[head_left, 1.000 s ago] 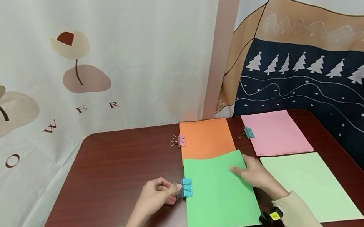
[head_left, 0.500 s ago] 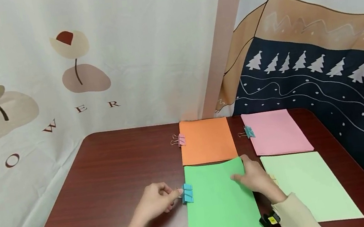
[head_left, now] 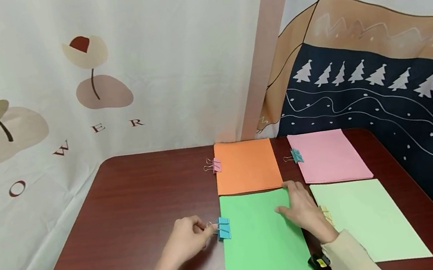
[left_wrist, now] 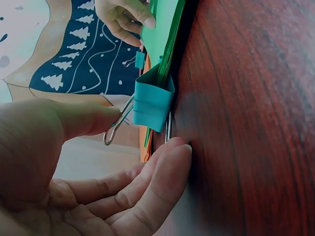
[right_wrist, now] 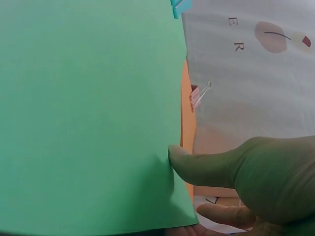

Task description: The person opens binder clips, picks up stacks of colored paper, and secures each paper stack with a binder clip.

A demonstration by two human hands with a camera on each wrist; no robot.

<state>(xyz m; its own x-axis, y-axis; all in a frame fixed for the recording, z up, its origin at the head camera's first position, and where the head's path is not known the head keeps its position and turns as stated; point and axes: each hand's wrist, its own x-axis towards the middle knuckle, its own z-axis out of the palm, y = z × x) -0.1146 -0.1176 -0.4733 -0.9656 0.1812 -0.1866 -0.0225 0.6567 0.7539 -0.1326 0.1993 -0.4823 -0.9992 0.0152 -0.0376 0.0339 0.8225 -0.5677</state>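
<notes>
A stack of bright green paper (head_left: 263, 244) lies in front of the orange stack in the head view. A blue binder clip (head_left: 223, 228) bites its left edge. My left hand (head_left: 185, 241) has the clip's wire handles between thumb and fingers. In the left wrist view the thumb is at one handle (left_wrist: 114, 129), fingertips at the other, and the blue clip body (left_wrist: 152, 103) straddles the sheets' edge. My right hand (head_left: 303, 206) grips the green stack at its far right corner, thumb on top; its other fingers are partly hidden past the edge.
Behind lies orange paper (head_left: 247, 165) with a pink binder clip (head_left: 216, 165). Pink paper (head_left: 331, 155) with a teal clip (head_left: 296, 156) sits back right. Pale green paper (head_left: 378, 223), with a yellow clip (head_left: 326, 214), lies right of my right wrist. A curtain (head_left: 173, 67) hangs behind the table.
The green stack has come down toward me, off the orange paper it overlapped, and lies flatter. Both hands have moved with it. The yellow clip has come into view beside my right wrist.
</notes>
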